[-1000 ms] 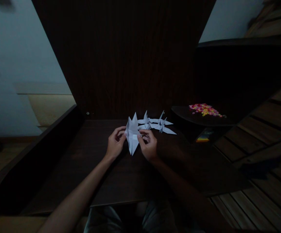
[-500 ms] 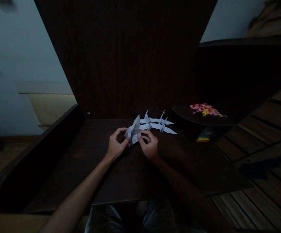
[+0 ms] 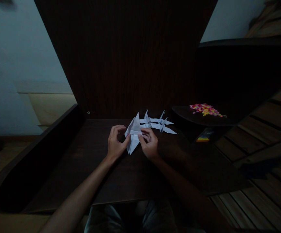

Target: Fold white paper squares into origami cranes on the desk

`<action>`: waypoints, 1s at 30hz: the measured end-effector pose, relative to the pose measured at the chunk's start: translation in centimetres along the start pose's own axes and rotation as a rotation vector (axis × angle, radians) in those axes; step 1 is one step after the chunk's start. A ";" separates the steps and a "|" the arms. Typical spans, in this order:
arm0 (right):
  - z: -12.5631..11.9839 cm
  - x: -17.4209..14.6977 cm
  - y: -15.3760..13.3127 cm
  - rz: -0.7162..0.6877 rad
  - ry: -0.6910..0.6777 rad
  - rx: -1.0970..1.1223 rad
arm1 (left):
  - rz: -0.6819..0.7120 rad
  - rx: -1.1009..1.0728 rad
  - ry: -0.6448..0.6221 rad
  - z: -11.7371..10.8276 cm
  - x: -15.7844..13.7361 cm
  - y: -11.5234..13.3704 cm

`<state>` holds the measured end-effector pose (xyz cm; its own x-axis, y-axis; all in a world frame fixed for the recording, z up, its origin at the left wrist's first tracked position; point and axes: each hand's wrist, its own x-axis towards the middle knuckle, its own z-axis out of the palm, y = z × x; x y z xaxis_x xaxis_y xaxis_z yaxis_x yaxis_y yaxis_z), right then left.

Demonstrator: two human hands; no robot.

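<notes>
On the dark desk [image 3: 121, 181], lit dimly, a half-folded paper [image 3: 133, 135] is held up just above the wood, its points standing clear so the creases can be worked from both sides. Behind it, finished cranes [image 3: 158, 124] lie in a row near the back panel, apart from the work. Well to the right, a heap of coloured bits [image 3: 205, 109] sits on a shelf. Left hand [image 3: 115, 144] pinches the paper's left edge, fingers curled; right hand [image 3: 149, 144] grips its right side likewise.

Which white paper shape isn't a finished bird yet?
The pointed white folded paper held between both hands; the white paper cranes lying on the dark wooden table behind already show necks and wings.
</notes>
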<state>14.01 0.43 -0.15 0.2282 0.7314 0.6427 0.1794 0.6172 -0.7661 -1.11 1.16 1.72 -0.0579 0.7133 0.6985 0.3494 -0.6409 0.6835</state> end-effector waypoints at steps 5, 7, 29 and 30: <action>0.2 -0.1 -0.1 -0.007 -0.008 -0.014 | 0.052 0.145 0.075 -0.1 -0.1 0.2; 0.3 -0.2 0.0 -0.004 -0.009 -0.008 | 0.061 0.144 0.049 0.0 -0.2 0.0; -1.2 1.0 0.1 -0.091 -0.223 -0.134 | -0.659 -0.513 0.050 0.2 1.3 -1.7; -1.3 1.1 0.2 -0.100 -0.249 -0.119 | -0.698 -0.538 0.059 0.2 1.4 -1.7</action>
<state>15.53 0.98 0.34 -0.0350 0.7264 0.6864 0.3033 0.6621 -0.6853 -1.59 3.29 1.47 -0.1472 0.9855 0.0844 -0.2702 -0.1222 0.9550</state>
